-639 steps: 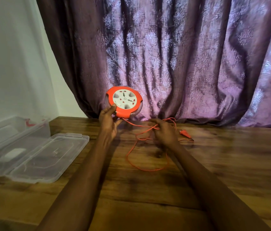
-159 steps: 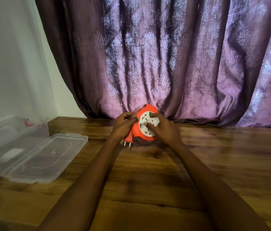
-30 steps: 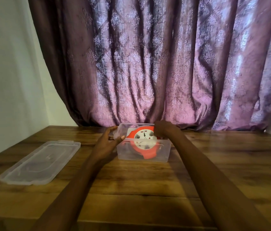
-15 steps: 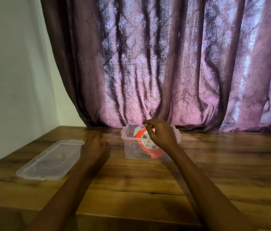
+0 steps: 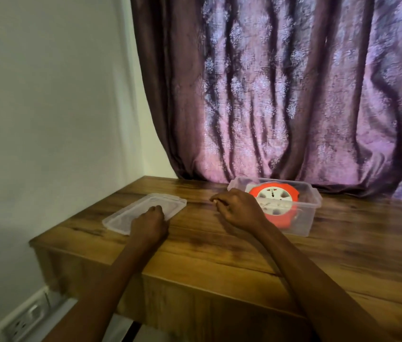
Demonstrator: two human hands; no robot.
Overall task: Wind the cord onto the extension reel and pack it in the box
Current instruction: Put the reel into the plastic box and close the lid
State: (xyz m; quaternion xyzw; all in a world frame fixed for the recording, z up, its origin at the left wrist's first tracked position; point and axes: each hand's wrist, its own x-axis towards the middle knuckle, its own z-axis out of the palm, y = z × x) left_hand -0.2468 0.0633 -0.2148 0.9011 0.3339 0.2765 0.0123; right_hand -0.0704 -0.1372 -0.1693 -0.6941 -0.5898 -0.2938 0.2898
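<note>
The orange extension reel [image 5: 275, 201] with its white socket face leans inside the clear plastic box [image 5: 312, 208] on the wooden table. No loose cord shows. The clear lid [image 5: 131, 213] lies flat on the table to the left of the box. My left hand [image 5: 149, 223] rests on the lid's near right edge, fingers curled over it. My right hand [image 5: 238, 209] hovers over the table just left of the box, fingers loosely bent, holding nothing.
The wooden table [image 5: 219, 245] ends at a front edge close to me and a left edge by the white wall [image 5: 47, 119]. A purple curtain [image 5: 281, 95] hangs behind the box. A white wall socket strip [image 5: 26, 319] sits low on the left.
My right hand has left the reel and box and moved left. My left hand has reached onto the lid. The view has swung left and down.
</note>
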